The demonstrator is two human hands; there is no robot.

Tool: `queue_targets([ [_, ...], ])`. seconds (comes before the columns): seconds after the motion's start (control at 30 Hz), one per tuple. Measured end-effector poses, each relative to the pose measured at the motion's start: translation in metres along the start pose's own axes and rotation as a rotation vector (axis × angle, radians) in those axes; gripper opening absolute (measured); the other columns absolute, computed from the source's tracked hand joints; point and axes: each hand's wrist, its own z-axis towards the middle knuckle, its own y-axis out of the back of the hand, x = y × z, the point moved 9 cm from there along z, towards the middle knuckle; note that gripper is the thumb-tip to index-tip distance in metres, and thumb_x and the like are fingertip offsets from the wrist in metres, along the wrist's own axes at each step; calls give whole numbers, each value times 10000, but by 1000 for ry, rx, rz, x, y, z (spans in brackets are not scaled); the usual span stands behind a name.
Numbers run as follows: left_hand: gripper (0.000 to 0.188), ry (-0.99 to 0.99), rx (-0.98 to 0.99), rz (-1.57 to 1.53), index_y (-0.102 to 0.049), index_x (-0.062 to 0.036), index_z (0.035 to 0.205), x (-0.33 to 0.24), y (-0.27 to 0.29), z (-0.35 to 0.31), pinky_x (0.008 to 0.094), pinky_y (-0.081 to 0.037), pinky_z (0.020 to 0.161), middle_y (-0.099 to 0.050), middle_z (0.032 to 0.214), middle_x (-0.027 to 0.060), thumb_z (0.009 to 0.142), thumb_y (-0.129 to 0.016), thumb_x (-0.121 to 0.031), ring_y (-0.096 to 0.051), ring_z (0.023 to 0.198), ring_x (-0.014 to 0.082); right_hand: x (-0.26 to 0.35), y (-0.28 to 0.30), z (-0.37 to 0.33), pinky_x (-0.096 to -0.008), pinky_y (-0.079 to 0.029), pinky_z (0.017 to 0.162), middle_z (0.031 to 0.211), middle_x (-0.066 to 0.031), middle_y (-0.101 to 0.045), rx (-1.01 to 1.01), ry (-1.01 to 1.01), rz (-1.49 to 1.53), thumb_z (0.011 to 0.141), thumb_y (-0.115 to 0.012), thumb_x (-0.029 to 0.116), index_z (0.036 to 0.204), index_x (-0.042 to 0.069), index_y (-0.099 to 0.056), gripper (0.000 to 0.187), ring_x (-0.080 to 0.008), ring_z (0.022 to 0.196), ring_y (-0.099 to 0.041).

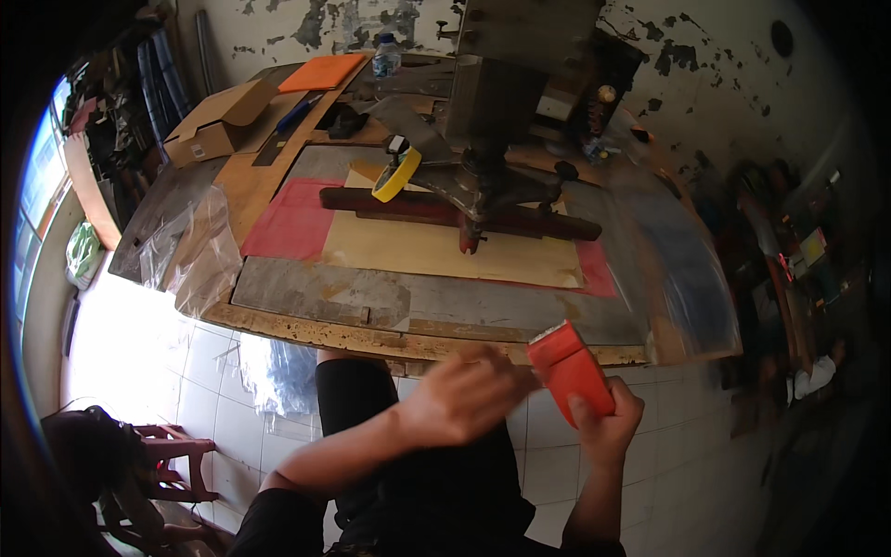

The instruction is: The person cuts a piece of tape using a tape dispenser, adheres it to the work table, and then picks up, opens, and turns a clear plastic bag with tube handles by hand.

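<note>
Right hand (613,418): closed around the lower end of a flat orange-red piece (574,376), thumb laid on its face. Pale strip along the upper end of the piece. Held tilted, up in the air by the front edge of the worktop (278,325), toward the front right corner.

Left hand (464,399): curled narrow, near the front edge, fingertips pointed at the left side of the orange-red piece. Motion-blurred; cannot tell whether touching it or pinching anything.

Along the front edge, inside the worn wooden rim: grey metal plate (362,302). On the plate, red sheet (288,218), with cream sheet (399,246) over it. Across the cream sheet, dark bar (548,223), beneath a heavy machine column (492,102). By the bar's left half: roll of yellow tape (397,178).

Near the back left corner: open cardboard box (209,125). Toward the back edge: orange sheet (320,72) and clear bottle (386,61), blue cap. At the front left corner: crumpled clear plastic (209,237), draped over the rim. Beyond that corner, down on the tiled floor (200,367): dark red stool (181,446).
</note>
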Motion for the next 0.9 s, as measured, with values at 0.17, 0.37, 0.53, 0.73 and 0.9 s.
queue_targets([
  [0.17,158,-183,-216,-154,-767,-174,946,-69,32,-11,256,-456,878,-732,974,-86,794,-808,-179,-665,909,72,-53,74,32,-372,-509,655,780,-101,-694,-551,-275,-385,907,-739,315,935,-22,-672,345,-228,680,-657],
  [0.37,132,303,5,-708,-715,-103,885,-3,-27,8,308,-438,821,-695,872,-28,807,-819,-127,-652,843,146,-110,95,56,-462,-447,976,1058,-141,-705,-297,-11,-1024,922,-710,386,1159,2,-644,455,-351,1061,-637],
  [0.53,154,369,17,-637,-722,-114,894,6,-39,15,298,-418,799,-684,863,-22,784,-828,-123,-631,820,144,-50,50,29,-465,-427,994,1126,-161,-672,-249,185,-46,889,-655,608,1323,-32,-556,779,-297,1145,-606],
  [0.73,197,241,22,-358,-724,-131,928,3,-54,33,307,-421,796,-660,877,-30,764,-831,-155,-603,779,140,0,-25,3,-302,-481,758,962,-98,-687,27,104,347,794,-844,262,1169,-17,-630,515,-178,873,-640],
  [0.9,377,40,63,-116,-699,-131,1143,3,-66,36,332,-441,849,-651,951,-7,804,-810,-252,-599,810,156,-41,-21,4,-262,-452,681,854,-73,-691,1,-160,543,822,-785,51,961,-23,-676,191,-118,753,-599],
])
